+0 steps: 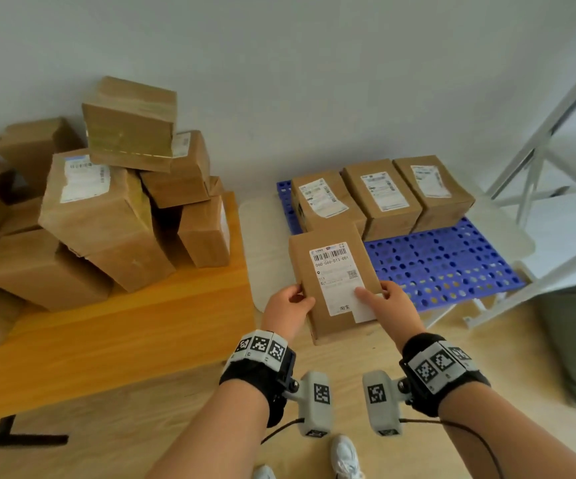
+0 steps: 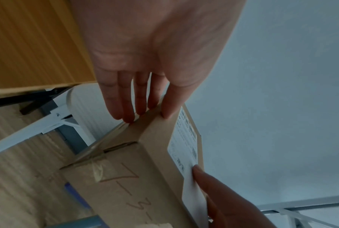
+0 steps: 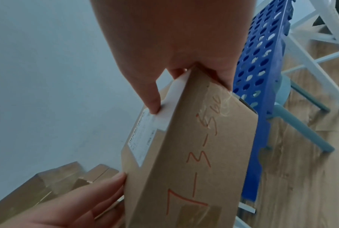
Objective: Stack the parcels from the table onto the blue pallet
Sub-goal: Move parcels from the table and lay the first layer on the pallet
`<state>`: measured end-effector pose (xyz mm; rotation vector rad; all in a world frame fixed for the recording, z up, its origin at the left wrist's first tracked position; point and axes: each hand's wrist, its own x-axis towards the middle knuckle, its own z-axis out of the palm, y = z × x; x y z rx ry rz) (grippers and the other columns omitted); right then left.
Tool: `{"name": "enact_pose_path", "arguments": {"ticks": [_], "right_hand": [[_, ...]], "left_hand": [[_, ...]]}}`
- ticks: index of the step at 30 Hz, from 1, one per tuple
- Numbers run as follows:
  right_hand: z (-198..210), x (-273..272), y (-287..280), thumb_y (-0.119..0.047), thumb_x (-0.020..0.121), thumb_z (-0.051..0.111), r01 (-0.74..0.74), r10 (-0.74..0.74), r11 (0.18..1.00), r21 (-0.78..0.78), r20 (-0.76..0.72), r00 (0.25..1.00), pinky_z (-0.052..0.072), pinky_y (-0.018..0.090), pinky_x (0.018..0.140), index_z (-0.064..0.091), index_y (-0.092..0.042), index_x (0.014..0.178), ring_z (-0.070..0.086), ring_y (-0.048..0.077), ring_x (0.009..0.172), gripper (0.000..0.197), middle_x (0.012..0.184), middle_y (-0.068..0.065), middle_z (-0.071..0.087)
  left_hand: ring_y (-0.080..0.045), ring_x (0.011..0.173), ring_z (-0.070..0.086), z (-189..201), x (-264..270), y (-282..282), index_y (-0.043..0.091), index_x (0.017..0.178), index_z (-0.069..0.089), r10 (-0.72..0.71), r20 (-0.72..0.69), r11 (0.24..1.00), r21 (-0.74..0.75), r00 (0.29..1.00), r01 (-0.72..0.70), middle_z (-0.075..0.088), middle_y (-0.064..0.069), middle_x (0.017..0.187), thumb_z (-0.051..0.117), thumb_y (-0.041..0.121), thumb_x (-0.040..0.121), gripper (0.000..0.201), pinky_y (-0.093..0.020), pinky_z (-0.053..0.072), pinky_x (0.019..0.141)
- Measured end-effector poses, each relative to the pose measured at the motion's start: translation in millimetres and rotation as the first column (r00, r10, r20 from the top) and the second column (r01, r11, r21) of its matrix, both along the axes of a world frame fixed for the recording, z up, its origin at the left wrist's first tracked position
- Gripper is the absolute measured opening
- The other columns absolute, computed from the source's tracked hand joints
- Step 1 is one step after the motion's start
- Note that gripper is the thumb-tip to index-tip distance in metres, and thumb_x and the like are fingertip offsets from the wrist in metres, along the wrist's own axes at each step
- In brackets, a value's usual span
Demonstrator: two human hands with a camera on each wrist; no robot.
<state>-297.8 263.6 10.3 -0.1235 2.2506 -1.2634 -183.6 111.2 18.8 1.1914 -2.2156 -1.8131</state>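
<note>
Item: parcel (image 1: pixel 331 281), brown carton w/ white shipping label up, carried between both hands at the near-left corner of the blue pallet (image 1: pixel 452 264), above its edge, not yet set down. Left hand (image 1: pixel 288 307): thumb on top edge, fingers straight and close together along the left side, as left wrist view shows. Right hand (image 1: pixel 392 302): thumb pressed on the label, fingers wrapped under the near right corner. Pallet stock: three parcels (image 1: pixel 381 195) in a far row, side by side, labels up. Source: pile (image 1: pixel 107 209) still on the wooden table (image 1: pixel 141 326), left. Handling, in our judgement: we start a second row, so we lower it flat, label up, far end butted to the far-left parcel, left side flush w/ pallet edge. We slide fingers out only once the base sits. Risk: crooked set leaves gaps for later cartons.
</note>
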Motion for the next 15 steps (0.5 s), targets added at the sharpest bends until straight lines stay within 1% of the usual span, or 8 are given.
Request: {"name": "enact_pose_path", "arguments": {"ticks": [2, 6, 9, 12, 14, 15], "right_hand": [[-7, -23, 11, -0.052, 0.082, 0.068, -0.021, 0.021, 1.000, 0.024, 0.004, 1.000, 0.054, 0.046, 0.091, 0.052, -0.018, 0.132, 0.065, 0.020, 0.102, 0.062, 0.122, 0.000, 0.064], [-19, -57, 25, -0.045, 0.089, 0.065, -0.064, 0.064, 0.997, 0.035, 0.016, 0.998, 0.055, 0.042, 0.087, 0.052, -0.017, 0.132, 0.065, 0.017, 0.098, 0.053, 0.120, -0.001, 0.065], [-25, -72, 29, -0.044, 0.091, 0.063, -0.098, 0.097, 0.994, 0.056, 0.025, 0.995, 0.055, 0.038, 0.083, 0.051, -0.016, 0.134, 0.065, 0.017, 0.097, 0.053, 0.121, 0.000, 0.064], [-30, -85, 31, -0.044, 0.092, 0.062, -0.129, 0.126, 0.990, 0.056, 0.043, 0.991, 0.055, 0.037, 0.084, 0.050, -0.015, 0.135, 0.064, 0.017, 0.098, 0.054, 0.119, 0.000, 0.064], [-31, -90, 29, -0.044, 0.093, 0.061, -0.151, 0.148, 0.987, 0.047, 0.049, 0.988, 0.054, 0.033, 0.079, 0.049, -0.015, 0.137, 0.064, 0.016, 0.096, 0.054, 0.116, -0.001, 0.065], [-31, -92, 28, -0.044, 0.093, 0.060, -0.159, 0.156, 0.986, 0.046, 0.050, 0.986, 0.053, 0.032, 0.076, 0.048, -0.015, 0.138, 0.064, 0.016, 0.096, 0.055, 0.117, -0.001, 0.064]], "left_hand": [[-0.018, 0.108, 0.062, -2, -18, 12, 0.018, 0.132, 0.058, -0.014, 0.015, 1.000, -0.010, 1.000, 0.014, 0.066, 0.000, 0.123, 0.059, 0.021, 0.093, 0.039, -0.040, 0.051, 0.097], [-0.018, 0.105, 0.063, -9, -48, 31, 0.021, 0.126, 0.062, -0.005, 0.017, 1.000, -0.026, 1.000, 0.005, 0.067, 0.001, 0.118, 0.057, 0.016, 0.094, 0.032, -0.039, 0.051, 0.096], [-0.018, 0.104, 0.063, -14, -61, 40, 0.021, 0.126, 0.063, 0.025, 0.030, 0.999, -0.041, 0.999, -0.024, 0.066, 0.002, 0.118, 0.056, 0.016, 0.095, 0.032, -0.037, 0.050, 0.095], [-0.019, 0.103, 0.062, -19, -72, 48, 0.022, 0.126, 0.062, 0.066, 0.044, 0.996, -0.065, 0.997, -0.063, 0.066, 0.002, 0.118, 0.055, 0.017, 0.096, 0.032, -0.040, 0.051, 0.093], [-0.019, 0.106, 0.061, -21, -77, 51, 0.021, 0.126, 0.062, 0.102, 0.046, 0.992, -0.078, 0.994, -0.098, 0.065, 0.002, 0.120, 0.054, 0.018, 0.096, 0.031, -0.041, 0.051, 0.094], [-0.018, 0.108, 0.061, -22, -78, 52, 0.021, 0.128, 0.061, 0.120, 0.048, 0.990, -0.080, 0.992, -0.115, 0.065, 0.002, 0.122, 0.053, 0.018, 0.096, 0.033, -0.040, 0.050, 0.096]]}}
